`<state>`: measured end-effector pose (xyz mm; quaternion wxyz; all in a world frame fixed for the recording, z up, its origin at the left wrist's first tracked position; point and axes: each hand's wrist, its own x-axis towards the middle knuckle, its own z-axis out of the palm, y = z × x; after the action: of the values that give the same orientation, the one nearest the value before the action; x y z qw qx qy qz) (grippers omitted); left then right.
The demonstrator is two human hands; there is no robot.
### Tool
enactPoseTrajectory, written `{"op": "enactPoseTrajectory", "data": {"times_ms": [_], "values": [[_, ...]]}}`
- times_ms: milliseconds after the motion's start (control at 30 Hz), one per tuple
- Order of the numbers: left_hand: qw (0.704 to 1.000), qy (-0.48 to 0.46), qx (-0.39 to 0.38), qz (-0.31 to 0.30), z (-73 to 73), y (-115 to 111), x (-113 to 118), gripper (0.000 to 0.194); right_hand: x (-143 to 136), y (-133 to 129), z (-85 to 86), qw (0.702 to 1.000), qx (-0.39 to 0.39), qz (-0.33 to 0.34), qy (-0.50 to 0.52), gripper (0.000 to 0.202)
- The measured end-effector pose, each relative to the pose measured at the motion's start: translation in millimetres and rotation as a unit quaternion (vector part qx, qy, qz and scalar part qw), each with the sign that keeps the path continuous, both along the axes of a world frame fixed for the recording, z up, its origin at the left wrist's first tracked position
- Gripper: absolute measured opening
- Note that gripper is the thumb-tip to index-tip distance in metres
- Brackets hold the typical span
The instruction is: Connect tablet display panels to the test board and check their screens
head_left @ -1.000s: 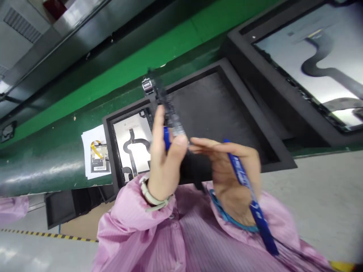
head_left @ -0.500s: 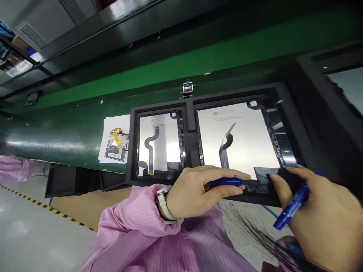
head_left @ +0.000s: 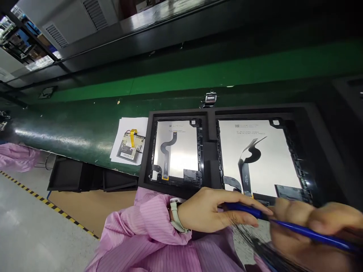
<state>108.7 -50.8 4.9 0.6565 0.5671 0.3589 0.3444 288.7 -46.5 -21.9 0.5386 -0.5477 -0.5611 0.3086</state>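
Note:
My left hand [head_left: 208,209], with a watch [head_left: 176,215] at its wrist, pinches a blue marker cap [head_left: 245,208] in front of the tray. My right hand [head_left: 300,219], blurred, is closed round a blue marker [head_left: 314,232]. The marker's narrow end points at the cap's open end; whether they touch I cannot tell. Just behind my hands lies the black two-bay tray [head_left: 211,151]. Its right bay holds a silver-backed display panel [head_left: 272,158] with a raised, curled flex cable [head_left: 245,175]. Another silver-backed panel [head_left: 185,151] lies in the left bay, its cable flat.
Left of the tray, a small circuit board [head_left: 129,149] with an orange ribbon lies on white paper [head_left: 119,141]. A metal tally counter [head_left: 210,99] sits behind the tray on the green bench [head_left: 85,124]. Black trays [head_left: 66,173] stand below the bench edge. A pink sleeve [head_left: 18,156] shows far left.
My right hand has left the right panel's corner and turned the marker's narrow end towards the cap. My left hand still holds the cap. The whole view has shifted.

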Motion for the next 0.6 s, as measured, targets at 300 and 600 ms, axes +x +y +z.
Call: {"op": "enactPoseTrajectory", "data": {"times_ms": [300,600], "values": [[0.992,-0.067,-0.110,-0.011,-15.4,-3,-16,0.074,-52,16,31.5,0.928,-0.136,0.010,0.346,0.054],[0.993,-0.080,-0.078,-0.026,-23.0,-1,-19,0.076,-55,14,20.2,0.934,-0.126,0.031,0.333,0.055]]}}
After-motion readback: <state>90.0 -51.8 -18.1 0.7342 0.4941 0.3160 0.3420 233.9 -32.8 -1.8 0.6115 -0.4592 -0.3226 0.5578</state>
